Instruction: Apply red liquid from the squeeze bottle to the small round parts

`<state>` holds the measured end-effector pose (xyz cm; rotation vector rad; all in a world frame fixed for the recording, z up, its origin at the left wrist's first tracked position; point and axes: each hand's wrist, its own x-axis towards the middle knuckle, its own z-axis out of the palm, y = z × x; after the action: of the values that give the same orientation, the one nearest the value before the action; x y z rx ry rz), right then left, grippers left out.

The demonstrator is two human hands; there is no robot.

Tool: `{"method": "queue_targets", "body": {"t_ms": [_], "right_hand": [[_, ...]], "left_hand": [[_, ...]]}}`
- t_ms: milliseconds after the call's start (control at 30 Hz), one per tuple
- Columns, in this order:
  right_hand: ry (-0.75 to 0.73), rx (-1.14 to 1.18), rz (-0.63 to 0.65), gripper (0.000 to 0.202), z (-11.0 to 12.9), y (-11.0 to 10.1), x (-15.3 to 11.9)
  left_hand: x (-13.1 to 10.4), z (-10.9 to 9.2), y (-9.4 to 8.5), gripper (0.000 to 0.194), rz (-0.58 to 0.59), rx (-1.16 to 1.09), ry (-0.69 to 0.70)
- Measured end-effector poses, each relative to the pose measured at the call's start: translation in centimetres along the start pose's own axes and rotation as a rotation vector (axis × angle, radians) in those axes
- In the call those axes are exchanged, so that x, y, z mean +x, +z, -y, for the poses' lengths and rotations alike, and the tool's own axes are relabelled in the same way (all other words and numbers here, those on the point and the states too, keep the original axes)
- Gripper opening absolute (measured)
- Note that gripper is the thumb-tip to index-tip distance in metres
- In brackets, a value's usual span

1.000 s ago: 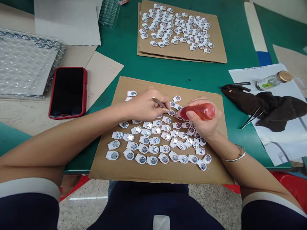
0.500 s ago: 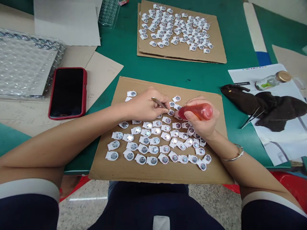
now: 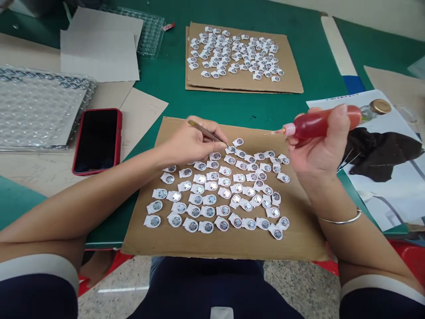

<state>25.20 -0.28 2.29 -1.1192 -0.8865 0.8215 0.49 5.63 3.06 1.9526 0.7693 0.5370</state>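
My left hand point(image 3: 195, 142) grips a pair of metal tweezers point(image 3: 206, 131), whose tips reach down to a small white tab with a round silver disc point(image 3: 231, 150). My right hand point(image 3: 317, 153) is wrapped around a red squeeze bottle point(image 3: 318, 124), raised over the board's right side. The bottle lies nearly level, its thin needle tip pointing left, apart from the pieces. Under both hands lies a brown cardboard sheet point(image 3: 212, 246) carrying many such white tabs in loose rows. My left hand hides some pieces at the upper left.
Farther back lies stacked cardboard point(image 3: 288, 66) with more tabs. A red-cased phone point(image 3: 97, 141) and bubble-wrapped pack point(image 3: 36, 110) lie at left. To the right are a dark cloth point(image 3: 388, 153), another pair of tweezers point(image 3: 347, 159) and a small jar point(image 3: 376, 108) on printed paper point(image 3: 381, 208).
My right hand has lifted the red bottle up and to the right, away from the pieces, and its needle now shows. My left hand has shifted slightly left with the tweezers.
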Motion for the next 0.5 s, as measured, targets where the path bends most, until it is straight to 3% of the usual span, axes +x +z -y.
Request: {"method": "queue_targets", "body": {"t_ms": [133,233,367,500], "right_hand": [[-0.004,-0.109,0.078,0.029,1.7,-0.1,0.6],[0.009,-0.092,0.096,0.025,1.9,0.3,1.1],[0.01,-0.021,0.075,0.026,0.4,0.7,1.3],[-0.019,-0.074,0.029,0.026,-1.2,0.9,0.7]], "left_hand": [[0.8,-1.5,-0.9,0.014,-0.132,0.024,-0.029],[1.4,-2.4,-0.5,0.014,-0.192,0.045,-0.035],[1.6,-2.3,1.7,0.011,-0.158,0.079,0.006],[1.1,-1.0,3.7,0.011,-0.097,0.176,0.092]]}}
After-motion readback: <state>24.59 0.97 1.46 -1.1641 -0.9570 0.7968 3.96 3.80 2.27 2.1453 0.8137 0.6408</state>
